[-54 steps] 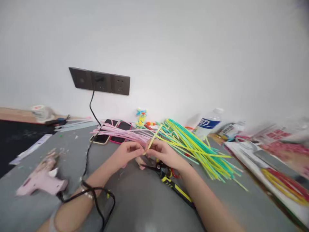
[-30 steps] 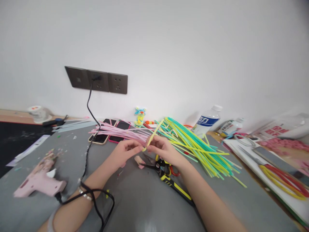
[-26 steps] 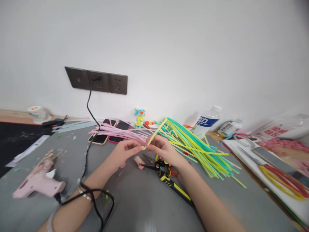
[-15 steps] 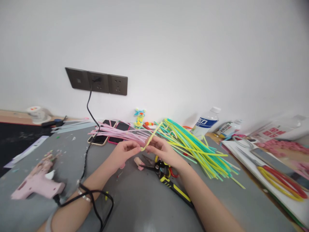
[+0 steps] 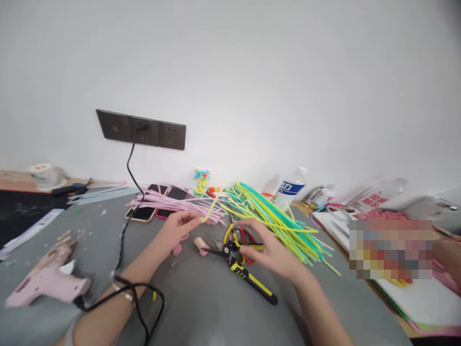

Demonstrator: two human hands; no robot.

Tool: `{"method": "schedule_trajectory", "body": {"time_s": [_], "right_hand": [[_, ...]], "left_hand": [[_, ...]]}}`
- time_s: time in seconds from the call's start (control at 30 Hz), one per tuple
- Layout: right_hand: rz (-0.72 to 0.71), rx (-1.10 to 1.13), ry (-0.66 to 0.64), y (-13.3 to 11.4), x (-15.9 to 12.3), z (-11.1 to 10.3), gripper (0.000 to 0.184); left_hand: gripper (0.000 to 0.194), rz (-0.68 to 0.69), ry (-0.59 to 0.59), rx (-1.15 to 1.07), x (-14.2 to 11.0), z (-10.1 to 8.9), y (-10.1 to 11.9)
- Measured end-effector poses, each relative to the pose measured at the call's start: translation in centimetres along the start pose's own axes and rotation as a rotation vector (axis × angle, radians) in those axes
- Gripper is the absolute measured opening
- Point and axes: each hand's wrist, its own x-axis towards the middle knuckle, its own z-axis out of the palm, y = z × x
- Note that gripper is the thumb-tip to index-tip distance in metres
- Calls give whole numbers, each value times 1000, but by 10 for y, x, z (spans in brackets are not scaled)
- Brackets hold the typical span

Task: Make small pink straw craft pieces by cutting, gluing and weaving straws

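Note:
A short yellow pipe cleaner (image 5: 212, 207), bent at its lower end, is pinched between the thumb and fingers of my left hand (image 5: 182, 229). My right hand (image 5: 268, 247) is apart from it, with thumb and fingers spread around the upper handle of black-and-yellow cutting pliers (image 5: 252, 282); I see no firm grip on that handle. The jaws of the pliers point left, towards a small pink-and-cream piece (image 5: 200, 245). Behind them lies a second tool, red-and-yellow-handled pliers (image 5: 248, 236), partly covered by my right hand.
Pink pipe cleaners (image 5: 180, 201) lie across phones (image 5: 144, 213); green and yellow ones (image 5: 277, 221) spread at right. A small figure (image 5: 201, 182) and a bottle (image 5: 289, 188) stand behind. A pink glue gun (image 5: 50, 283) with a black cord (image 5: 126, 240) rests left. Another person's hand (image 5: 448, 254) is far right.
My right hand has let go of the yellow pipe cleaner and moved right and down to the pliers. My left hand still holds it. Another person's hand has appeared at far right.

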Motion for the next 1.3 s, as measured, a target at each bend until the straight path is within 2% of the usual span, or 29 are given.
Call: {"method": "schedule_trajectory", "body": {"time_s": [0.1,0.17,0.23,0.3,0.4,0.6,0.77,0.87,1.07,1.17,1.3], "right_hand": [[-3,-239,-128,-5,-33,16,88],[32,-344,-93,-5,-44,28,89],[32,-382,-30,-4,-48,36,78],[1,-367,29,-3,-48,40,70],[-36,-306,105,1,-48,41,70],[-22,-175,291,16,-58,43,64],[-21,-166,492,22,-62,41,60],[4,-206,552,23,-61,40,55],[152,-226,498,19,-55,43,48],[177,-173,488,-2,-51,42,39],[198,-55,329,-42,-40,38,21]], "left_hand": [[40,15,-142,-57,0,1,-4],[41,-7,-257,-126,-2,2,-4],[42,-21,-303,-171,-3,3,-5],[41,-16,-285,-173,-2,3,-7],[40,-32,-268,-158,1,1,-13],[41,-62,-273,-168,5,1,-21],[36,74,-161,-56,5,1,-10],[37,111,-98,26,3,-1,-3],[41,127,-66,9,1,-1,2],[39,134,-31,-5,-2,1,4],[36,102,8,9,-5,3,7]]}}
